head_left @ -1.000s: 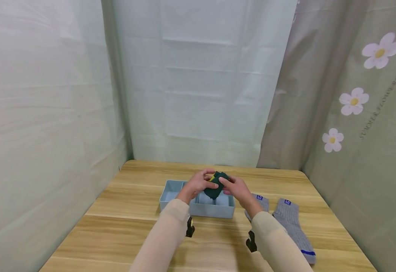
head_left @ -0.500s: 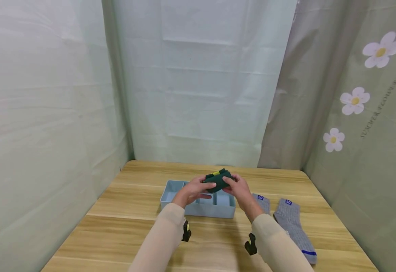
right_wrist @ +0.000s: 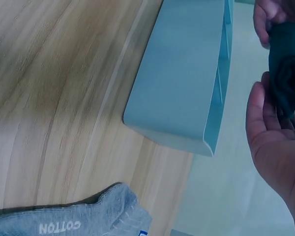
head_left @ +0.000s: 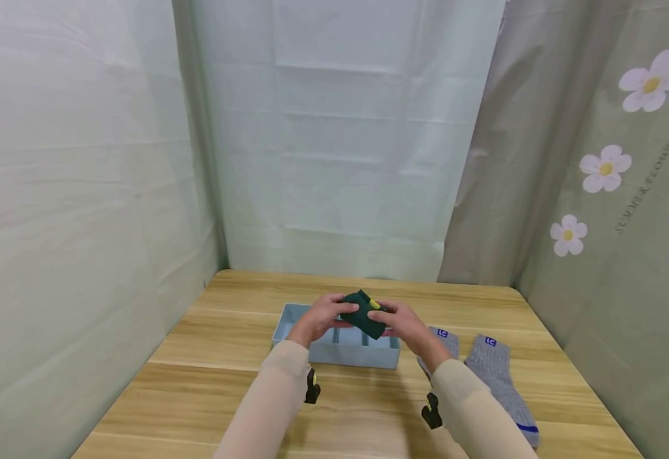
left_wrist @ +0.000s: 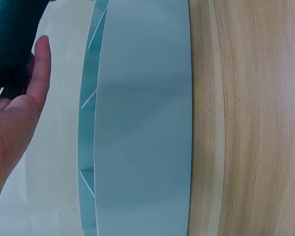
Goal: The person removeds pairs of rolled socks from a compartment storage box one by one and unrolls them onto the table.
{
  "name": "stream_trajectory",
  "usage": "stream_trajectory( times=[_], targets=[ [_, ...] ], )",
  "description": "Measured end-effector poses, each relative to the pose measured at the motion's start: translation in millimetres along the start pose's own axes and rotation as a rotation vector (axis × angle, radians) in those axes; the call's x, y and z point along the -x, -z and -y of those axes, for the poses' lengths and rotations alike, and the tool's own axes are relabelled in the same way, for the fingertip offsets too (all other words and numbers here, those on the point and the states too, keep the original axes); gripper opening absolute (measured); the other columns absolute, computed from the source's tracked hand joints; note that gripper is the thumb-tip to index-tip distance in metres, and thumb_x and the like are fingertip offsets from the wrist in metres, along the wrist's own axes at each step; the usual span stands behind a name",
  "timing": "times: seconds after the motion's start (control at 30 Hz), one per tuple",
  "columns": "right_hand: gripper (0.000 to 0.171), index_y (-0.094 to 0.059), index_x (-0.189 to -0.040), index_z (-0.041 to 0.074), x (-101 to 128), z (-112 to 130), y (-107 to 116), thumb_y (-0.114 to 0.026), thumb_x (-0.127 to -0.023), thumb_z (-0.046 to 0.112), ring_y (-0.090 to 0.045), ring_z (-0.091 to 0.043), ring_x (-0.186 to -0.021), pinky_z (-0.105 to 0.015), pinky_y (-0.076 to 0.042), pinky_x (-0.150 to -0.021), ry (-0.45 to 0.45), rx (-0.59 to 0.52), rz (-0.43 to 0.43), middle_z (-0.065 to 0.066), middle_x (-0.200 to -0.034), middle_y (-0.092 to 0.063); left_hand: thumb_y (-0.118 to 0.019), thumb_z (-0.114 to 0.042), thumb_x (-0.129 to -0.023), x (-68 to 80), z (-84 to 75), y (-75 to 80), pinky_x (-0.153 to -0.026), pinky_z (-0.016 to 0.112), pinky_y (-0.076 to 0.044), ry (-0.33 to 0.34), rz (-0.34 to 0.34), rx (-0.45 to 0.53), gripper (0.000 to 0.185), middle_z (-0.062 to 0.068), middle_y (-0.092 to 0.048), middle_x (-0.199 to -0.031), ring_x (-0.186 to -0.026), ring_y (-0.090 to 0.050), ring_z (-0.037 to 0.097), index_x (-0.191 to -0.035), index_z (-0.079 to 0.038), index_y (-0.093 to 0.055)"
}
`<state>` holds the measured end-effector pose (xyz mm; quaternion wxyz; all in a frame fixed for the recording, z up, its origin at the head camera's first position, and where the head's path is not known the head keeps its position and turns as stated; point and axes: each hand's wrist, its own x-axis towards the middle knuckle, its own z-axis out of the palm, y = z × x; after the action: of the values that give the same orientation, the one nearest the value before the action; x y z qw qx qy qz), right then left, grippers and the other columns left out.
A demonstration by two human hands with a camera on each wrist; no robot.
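The dark green sock (head_left: 364, 313) has sunk toward the tray (head_left: 334, 354), both hands pinching it; only the right wrist view reads "COTTON" on the grey sock (right_wrist: 73, 219).

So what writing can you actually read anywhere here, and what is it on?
"LC": small blue tag on each grey sock, at the cuff.
"COTTON": knitted in white into the grey sock, right wrist view.
"SUMMER FLOWERS", roughly: printed on the flowered curtain, too blurred to be sure.
Yellow mark on the dark green sock: unreadable.
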<state>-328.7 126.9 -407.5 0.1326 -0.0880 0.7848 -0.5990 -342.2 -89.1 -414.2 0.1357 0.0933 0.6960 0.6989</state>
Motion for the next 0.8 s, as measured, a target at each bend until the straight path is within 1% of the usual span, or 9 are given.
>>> stream_trajectory(
  times=[0.1,0.17,0.23,0.3,0.37,0.5,0.6,0.73,0.8],
  targets=[
    [0.058,-0.053,-0.141,0.002,-0.7,0.8,-3.8,-0.07,-0.093,0.03,-0.064,-0.024,-0.101,-0.044,-0.052,-0.092,0.003,0.042,-0.041,-0.015,-0.122,-0.064,-0.068,-0.017,-0.095,-0.2,0.5,-2.4,-0.093,0.047,-0.052,0.003,-0.026,0.017,0.049,0.021,-0.056,-0.127,-0.108,-0.063,0.029,-0.137,0.001,-0.053],
    [0.058,-0.052,-0.142,0.001,-0.7,1.9,-7.6,-0.07,-0.093,0.028,-0.064,-0.025,-0.103,-0.044,-0.052,-0.092,-0.004,0.043,-0.095,-0.016,-0.124,-0.063,-0.07,-0.019,-0.094,-0.1,1.8,-5.7,-0.094,0.048,-0.051,-0.002,-0.067,0.052,0.062,0.025,-0.051,-0.134,-0.113,-0.061,0.034,-0.147,-0.001,-0.042],
    [0.058,-0.05,-0.142,0.0,-1.2,3.0,-11.8,-0.069,-0.094,0.027,-0.063,-0.027,-0.105,-0.044,-0.052,-0.093,-0.002,0.013,-0.155,-0.02,-0.127,-0.061,-0.07,-0.024,-0.094,0.1,4.1,-9.3,-0.096,0.049,-0.05,-0.002,-0.107,0.087,0.076,0.027,-0.046,-0.14,-0.118,-0.059,0.037,-0.154,-0.003,-0.029],
    [0.058,-0.05,-0.143,-0.001,-1.5,5.0,-16.0,-0.069,-0.095,0.025,-0.063,-0.03,-0.108,-0.044,-0.052,-0.093,0.003,-0.04,-0.213,-0.022,-0.128,-0.06,-0.069,-0.032,-0.095,0.8,7.0,-12.5,-0.095,0.048,-0.05,-0.001,-0.121,0.089,0.082,0.028,-0.046,-0.142,-0.121,-0.057,0.039,-0.156,-0.002,-0.022],
    [0.056,-0.05,-0.143,0.001,-2.0,7.5,-19.6,-0.068,-0.095,0.023,-0.064,-0.031,-0.108,-0.044,-0.053,-0.093,0.009,-0.086,-0.256,-0.023,-0.127,-0.06,-0.066,-0.039,-0.096,1.5,9.6,-14.9,-0.095,0.047,-0.051,0.006,-0.101,0.071,0.08,0.026,-0.051,-0.139,-0.12,-0.057,0.039,-0.154,0.001,-0.028],
    [0.055,-0.049,-0.144,0.002,-1.8,11.9,-24.8,-0.068,-0.096,0.02,-0.065,-0.032,-0.109,-0.043,-0.053,-0.092,0.022,-0.116,-0.296,-0.024,-0.125,-0.06,-0.059,-0.046,-0.098,2.5,13.0,-18.4,-0.095,0.045,-0.052,0.001,-0.034,0.039,0.066,0.019,-0.064,-0.125,-0.116,-0.061,0.034,-0.142,0.003,-0.05],
    [0.06,-0.045,-0.147,0.002,-0.2,13.6,-26.7,-0.069,-0.095,0.022,-0.066,-0.033,-0.107,-0.044,-0.053,-0.091,0.03,-0.052,-0.304,-0.024,-0.125,-0.062,-0.056,-0.046,-0.1,1.7,13.7,-19.5,-0.094,0.045,-0.052,-0.016,-0.021,0.059,0.062,0.017,-0.065,-0.124,-0.114,-0.063,0.03,-0.139,0.002,-0.053],
    [0.068,-0.042,-0.15,0.005,4.5,14.5,-27.2,-0.072,-0.093,0.026,-0.068,-0.03,-0.102,-0.047,-0.054,-0.089,0.056,0.089,-0.284,-0.019,-0.119,-0.067,-0.054,-0.039,-0.103,-0.6,12.4,-18.1,-0.093,0.044,-0.053,-0.023,-0.039,0.089,0.058,0.02,-0.06,-0.131,-0.114,-0.063,0.03,-0.143,0.003,-0.048],
    [0.071,-0.04,-0.151,0.006,5.9,14.0,-27.6,-0.072,-0.092,0.028,-0.068,-0.029,-0.102,-0.049,-0.053,-0.091,0.073,0.133,-0.263,-0.017,-0.117,-0.069,-0.054,-0.035,-0.103,-1.8,11.1,-16.3,-0.091,0.043,-0.054,-0.012,-0.06,0.091,0.056,0.021,-0.059,-0.131,-0.111,-0.064,0.029,-0.142,0.005,-0.047]
  ],
)
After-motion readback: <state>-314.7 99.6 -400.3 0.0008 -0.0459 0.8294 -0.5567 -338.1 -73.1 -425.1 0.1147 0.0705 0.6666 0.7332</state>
